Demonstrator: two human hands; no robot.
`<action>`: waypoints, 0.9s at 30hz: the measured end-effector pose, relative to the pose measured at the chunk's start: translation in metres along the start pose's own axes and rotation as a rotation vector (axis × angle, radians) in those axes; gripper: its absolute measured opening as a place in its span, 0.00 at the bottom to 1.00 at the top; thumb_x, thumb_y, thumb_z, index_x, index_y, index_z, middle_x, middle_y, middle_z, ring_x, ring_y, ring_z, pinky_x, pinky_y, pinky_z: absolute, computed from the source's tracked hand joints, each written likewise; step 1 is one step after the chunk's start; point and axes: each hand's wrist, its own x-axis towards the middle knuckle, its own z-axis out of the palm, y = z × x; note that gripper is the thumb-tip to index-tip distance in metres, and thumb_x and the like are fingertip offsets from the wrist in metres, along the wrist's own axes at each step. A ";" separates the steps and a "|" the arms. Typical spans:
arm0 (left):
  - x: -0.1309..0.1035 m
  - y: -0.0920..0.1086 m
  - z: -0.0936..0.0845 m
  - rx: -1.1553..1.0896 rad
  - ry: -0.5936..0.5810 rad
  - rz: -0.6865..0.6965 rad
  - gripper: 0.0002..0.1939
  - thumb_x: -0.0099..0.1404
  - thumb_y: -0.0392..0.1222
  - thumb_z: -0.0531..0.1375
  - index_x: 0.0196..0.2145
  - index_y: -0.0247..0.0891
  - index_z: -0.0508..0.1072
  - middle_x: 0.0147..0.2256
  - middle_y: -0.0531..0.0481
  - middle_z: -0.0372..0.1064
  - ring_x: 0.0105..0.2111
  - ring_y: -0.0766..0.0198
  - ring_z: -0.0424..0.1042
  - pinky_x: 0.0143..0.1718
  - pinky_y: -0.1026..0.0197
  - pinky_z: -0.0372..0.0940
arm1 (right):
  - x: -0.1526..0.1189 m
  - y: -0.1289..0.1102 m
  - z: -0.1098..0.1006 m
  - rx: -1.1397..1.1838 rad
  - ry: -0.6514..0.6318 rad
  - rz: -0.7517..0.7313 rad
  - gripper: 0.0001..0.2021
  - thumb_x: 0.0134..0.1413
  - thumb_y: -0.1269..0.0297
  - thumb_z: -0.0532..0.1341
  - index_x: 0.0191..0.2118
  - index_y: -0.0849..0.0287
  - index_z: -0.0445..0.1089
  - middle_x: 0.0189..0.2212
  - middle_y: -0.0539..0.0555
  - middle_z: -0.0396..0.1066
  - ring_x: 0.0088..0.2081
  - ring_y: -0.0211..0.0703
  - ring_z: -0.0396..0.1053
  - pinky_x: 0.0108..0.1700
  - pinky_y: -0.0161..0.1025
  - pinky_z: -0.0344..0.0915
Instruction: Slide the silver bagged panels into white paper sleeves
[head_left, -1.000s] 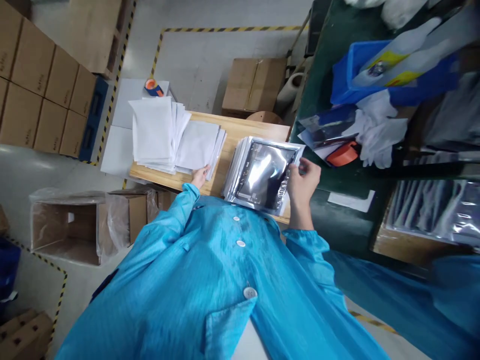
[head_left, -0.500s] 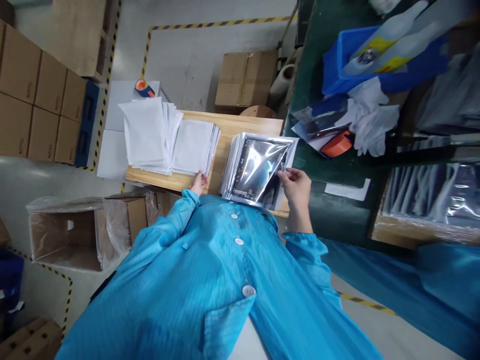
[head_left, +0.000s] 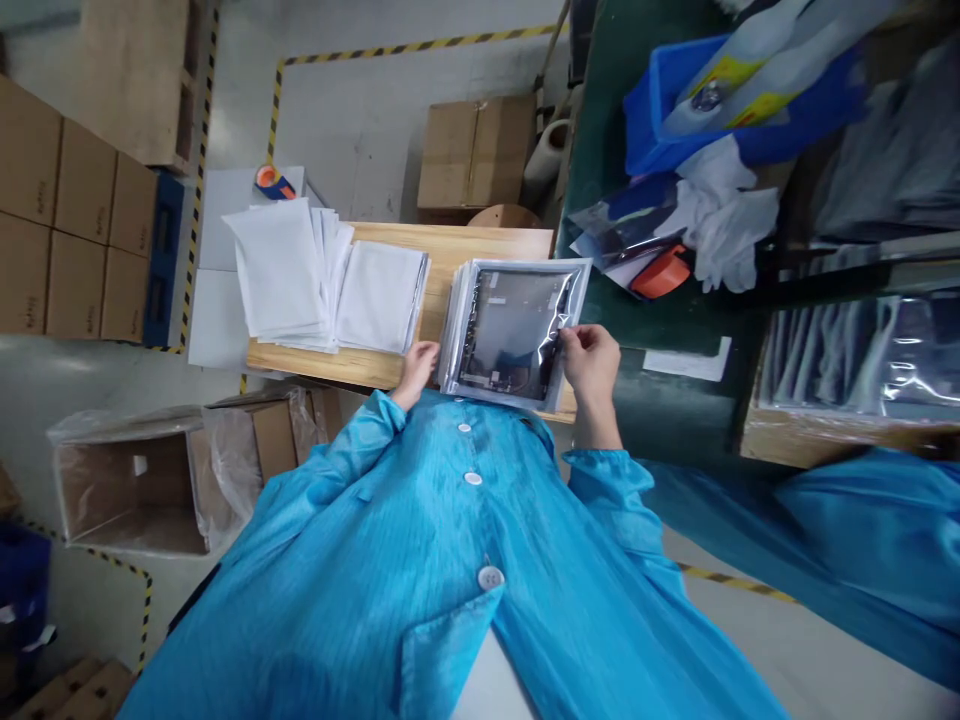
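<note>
The top bagged panel (head_left: 517, 325) lies on its stack (head_left: 453, 335) on the wooden table (head_left: 491, 243), and I see the right hand (head_left: 592, 365) with thumb and forefinger pinched on its film (head_left: 578, 279) at the right edge; the left hand (head_left: 418, 372) is beside the stack, its grip I cannot tell. I judge the panel light, stiff, fragile and slippery in its film, best held by opposite edges. I cannot read its pale patches (head_left: 496, 301) or the print on the cartons (head_left: 82, 180).
</note>
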 end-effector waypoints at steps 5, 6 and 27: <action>-0.008 0.015 0.043 0.128 -0.172 0.266 0.10 0.63 0.29 0.76 0.37 0.39 0.82 0.41 0.44 0.81 0.49 0.55 0.80 0.64 0.55 0.69 | -0.014 -0.005 0.009 0.232 0.017 0.029 0.24 0.60 0.36 0.67 0.43 0.54 0.70 0.30 0.44 0.66 0.32 0.41 0.63 0.42 0.41 0.67; -0.008 0.018 0.043 0.135 -0.179 0.273 0.09 0.63 0.30 0.76 0.37 0.39 0.82 0.41 0.44 0.81 0.49 0.54 0.80 0.65 0.54 0.68 | -0.016 -0.006 0.012 0.276 -0.031 0.047 0.26 0.55 0.35 0.70 0.43 0.54 0.71 0.29 0.43 0.65 0.32 0.40 0.62 0.40 0.40 0.65; 0.118 0.113 -0.058 1.063 0.481 0.430 0.34 0.81 0.43 0.59 0.78 0.28 0.58 0.79 0.27 0.54 0.79 0.42 0.55 0.79 0.45 0.51 | -0.043 0.039 -0.070 0.763 0.086 0.267 0.20 0.40 0.54 0.77 0.33 0.50 0.66 0.33 0.47 0.70 0.34 0.41 0.69 0.41 0.40 0.75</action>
